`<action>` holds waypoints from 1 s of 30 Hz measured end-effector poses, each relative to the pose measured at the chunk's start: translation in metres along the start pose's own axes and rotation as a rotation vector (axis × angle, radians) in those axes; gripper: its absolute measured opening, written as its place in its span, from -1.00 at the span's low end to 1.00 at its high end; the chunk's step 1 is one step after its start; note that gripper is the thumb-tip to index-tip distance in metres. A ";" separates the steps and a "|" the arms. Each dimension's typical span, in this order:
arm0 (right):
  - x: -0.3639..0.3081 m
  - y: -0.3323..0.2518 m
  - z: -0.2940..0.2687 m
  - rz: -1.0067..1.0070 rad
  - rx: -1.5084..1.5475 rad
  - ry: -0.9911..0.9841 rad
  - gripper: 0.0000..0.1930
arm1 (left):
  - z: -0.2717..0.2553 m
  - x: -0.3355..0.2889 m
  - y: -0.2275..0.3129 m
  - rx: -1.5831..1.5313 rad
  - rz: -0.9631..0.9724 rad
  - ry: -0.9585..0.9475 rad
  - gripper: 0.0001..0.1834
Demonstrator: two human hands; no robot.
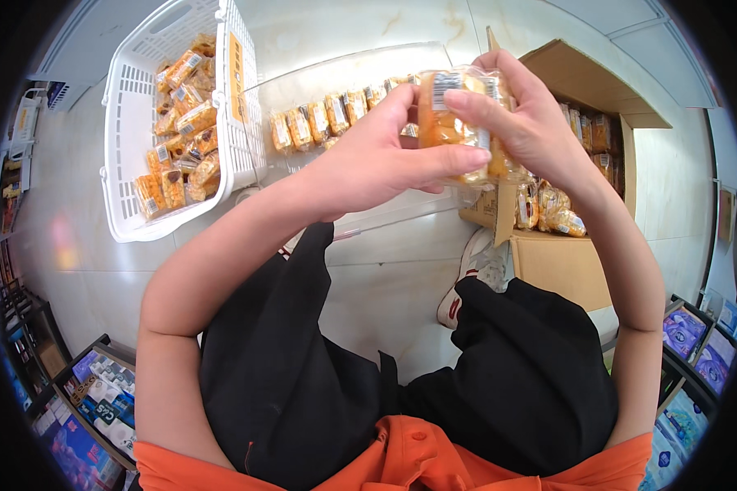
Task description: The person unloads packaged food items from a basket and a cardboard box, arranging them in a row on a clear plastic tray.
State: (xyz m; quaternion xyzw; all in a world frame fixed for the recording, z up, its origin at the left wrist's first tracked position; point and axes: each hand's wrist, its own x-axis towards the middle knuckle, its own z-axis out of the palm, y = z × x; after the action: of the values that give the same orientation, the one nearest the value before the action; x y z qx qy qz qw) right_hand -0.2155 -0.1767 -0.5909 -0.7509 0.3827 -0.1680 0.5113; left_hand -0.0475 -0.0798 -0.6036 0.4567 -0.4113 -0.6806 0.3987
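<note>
In front of me, both hands are wrapped round a small bunch of clear-wrapped, orange-yellow snack packs (436,124) with barcode labels. My left hand (373,155) grips them from the left side, its thumb across the near end. From the right, my right hand (540,119) closes on them with the fingers over the top; where one pack ends and another begins is hard to see. Beneath and beyond my hands, a clear plastic tray (303,79) holds a row of similar packs (317,121), partly covered by my hands.
A white slatted basket (121,184) with many loose packs stands at the left. At the right, an open cardboard box (565,266) contains more packs (555,209). My shoe (467,278) is beside the box. Shelves with packaged goods (98,401) line both lower sides.
</note>
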 end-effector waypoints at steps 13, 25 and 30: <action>-0.008 0.007 0.003 0.061 -0.059 -0.068 -0.89 | -0.080 -0.035 -0.132 0.016 -0.594 0.688 -0.36; -0.033 -0.005 -0.007 -0.185 -0.355 0.042 -0.91 | -0.098 0.002 -0.239 0.515 -0.582 0.879 -0.44; -0.034 0.000 -0.010 -0.187 -0.369 0.048 -0.93 | -0.098 0.000 -0.254 0.408 -0.374 0.953 -0.41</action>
State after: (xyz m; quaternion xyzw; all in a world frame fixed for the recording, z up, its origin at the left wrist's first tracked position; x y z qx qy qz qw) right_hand -0.2446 -0.1578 -0.5816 -0.8598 0.3477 -0.1596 0.3382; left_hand 0.0028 -0.0118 -0.8620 0.8476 -0.2207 -0.3643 0.3166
